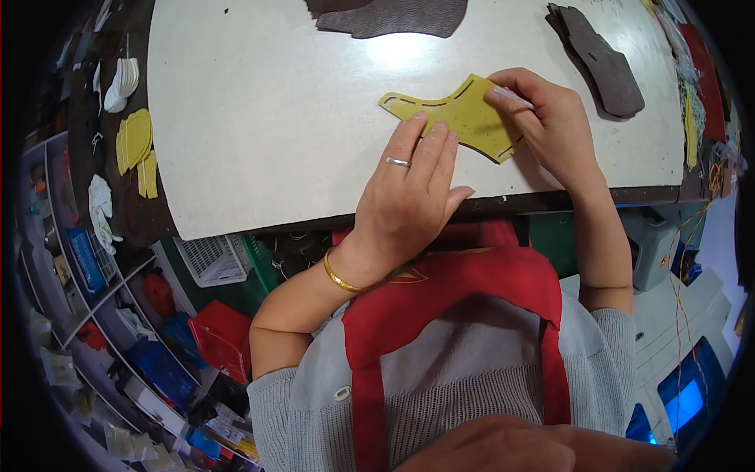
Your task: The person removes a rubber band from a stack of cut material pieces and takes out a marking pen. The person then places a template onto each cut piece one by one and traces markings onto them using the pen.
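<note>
A yellow template (476, 116) with curved edges and dark slots lies on the white work board (267, 118). My left hand (405, 193) rests on its near edge, fingers stretched out flat, with a ring and a gold bangle on. At the template's right end, my right hand (565, 130) is closed around a slim whitish pen-like stick (515, 98). The right thumb and index finger also touch the template's upper right edge. The stick's tip is hidden by the fingers, and I cannot tell what lies under the template.
Dark brown leather pieces (401, 20) lie at the far edge, with a stack of similar narrow pieces (602, 67) at the right. More yellow templates (135, 141) sit left of the board. Below are a white basket (211, 263), a red bin (222, 338) and hanging cords (683, 291).
</note>
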Demonstrator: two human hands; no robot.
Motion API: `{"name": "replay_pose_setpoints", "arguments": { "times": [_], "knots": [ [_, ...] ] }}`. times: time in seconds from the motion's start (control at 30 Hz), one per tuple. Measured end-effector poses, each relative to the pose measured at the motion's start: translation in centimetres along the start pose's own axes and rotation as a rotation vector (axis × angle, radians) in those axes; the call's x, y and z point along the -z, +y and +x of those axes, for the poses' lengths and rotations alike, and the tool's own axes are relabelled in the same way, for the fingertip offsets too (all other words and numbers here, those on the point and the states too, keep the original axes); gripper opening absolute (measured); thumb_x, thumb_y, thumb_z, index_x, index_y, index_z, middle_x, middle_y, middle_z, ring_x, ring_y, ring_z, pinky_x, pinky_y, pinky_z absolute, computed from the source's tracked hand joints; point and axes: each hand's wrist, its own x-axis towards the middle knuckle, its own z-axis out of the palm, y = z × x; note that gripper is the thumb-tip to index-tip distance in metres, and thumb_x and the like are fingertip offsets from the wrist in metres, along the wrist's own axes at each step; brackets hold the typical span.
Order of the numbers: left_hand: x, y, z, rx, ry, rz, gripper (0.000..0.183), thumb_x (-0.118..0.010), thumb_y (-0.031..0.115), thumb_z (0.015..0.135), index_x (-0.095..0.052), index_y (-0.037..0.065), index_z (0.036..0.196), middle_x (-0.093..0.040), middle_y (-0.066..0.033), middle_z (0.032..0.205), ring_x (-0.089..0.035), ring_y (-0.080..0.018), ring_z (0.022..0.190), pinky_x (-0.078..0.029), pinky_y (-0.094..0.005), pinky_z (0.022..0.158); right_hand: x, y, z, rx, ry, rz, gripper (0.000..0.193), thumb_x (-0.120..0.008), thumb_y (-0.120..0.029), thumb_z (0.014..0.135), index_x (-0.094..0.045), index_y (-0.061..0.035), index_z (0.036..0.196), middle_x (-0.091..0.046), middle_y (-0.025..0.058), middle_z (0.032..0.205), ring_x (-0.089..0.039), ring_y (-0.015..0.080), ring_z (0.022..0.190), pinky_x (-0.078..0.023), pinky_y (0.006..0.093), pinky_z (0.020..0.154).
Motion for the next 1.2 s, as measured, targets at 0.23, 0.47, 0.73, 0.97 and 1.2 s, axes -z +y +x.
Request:
{"name": "replay_pose_setpoints", "arguments": {
  "times": [0.23, 0.47, 0.73, 0.97, 1.2],
  "knots": [
    [0.9, -1.2, 1.9, -0.119, 0.009, 0.250, 0.037, -0.072, 0.012, 0.079, -0.070, 0.004, 0.115, -0.066, -0.0055, 0.106, -0.065, -0.0237, 0.097, -0.056, -0.0344, 0.081, 2.5, 1.5, -0.6, -0.106, -0.041, 0.100, 0.032, -0.077, -0.025, 0.086, -0.069, -0.0074, 0.111, -0.074, 0.0111, 0.084, -0.072, 0.0236, 0.074, -0.055, 0.0307, 0.070],
    [1.0, -1.0, 2.7, -0.222, 0.025, 0.242, 0.037, -0.072, 0.013, 0.075, -0.072, 0.009, 0.111, -0.066, -0.0034, 0.102, -0.062, -0.0199, 0.084, -0.055, -0.0301, 0.066, 2.7, 1.9, 0.0, 0.129, 0.298, -0.181, 0.023, -0.076, -0.024, 0.087, -0.071, -0.0090, 0.104, -0.071, 0.0057, 0.086, -0.067, 0.0263, 0.072, -0.054, 0.0357, 0.068],
    [-0.4, -0.4, 1.9, -0.192, 0.097, 0.185, 0.025, -0.066, 0.012, 0.079, -0.070, 0.005, 0.103, -0.064, -0.0107, 0.106, -0.061, -0.0267, 0.087, -0.056, -0.0367, 0.079, -1.7, -3.4, 4.3, 0.405, -0.159, -0.034, 0.019, -0.059, -0.028, 0.097, -0.068, -0.0117, 0.101, -0.068, 0.0062, 0.084, -0.067, 0.0292, 0.080, -0.053, 0.0419, 0.068],
    [-0.5, -0.4, 1.8, -0.177, 0.115, 0.121, 0.024, -0.062, 0.014, 0.084, -0.067, 0.002, 0.104, -0.064, -0.0139, 0.105, -0.060, -0.0287, 0.089, -0.055, -0.0418, 0.089, -1.2, -3.1, 4.0, 0.556, -0.012, -0.304, 0.026, -0.058, -0.035, 0.101, -0.067, -0.0101, 0.098, -0.066, 0.0092, 0.064, -0.066, 0.0324, 0.061, -0.051, 0.0421, 0.058],
    [-0.6, -0.6, 2.2, -0.183, 0.143, 0.179, 0.026, -0.071, 0.013, 0.078, -0.072, 0.008, 0.104, -0.069, -0.0090, 0.110, -0.064, -0.0231, 0.085, -0.056, -0.0295, 0.066, 3.8, -0.8, -0.8, 0.290, 0.069, -0.155, 0.022, -0.061, -0.027, 0.101, -0.063, -0.0083, 0.088, -0.062, 0.0082, 0.063, -0.064, 0.0295, 0.057, -0.048, 0.0397, 0.052]
  ]
}}
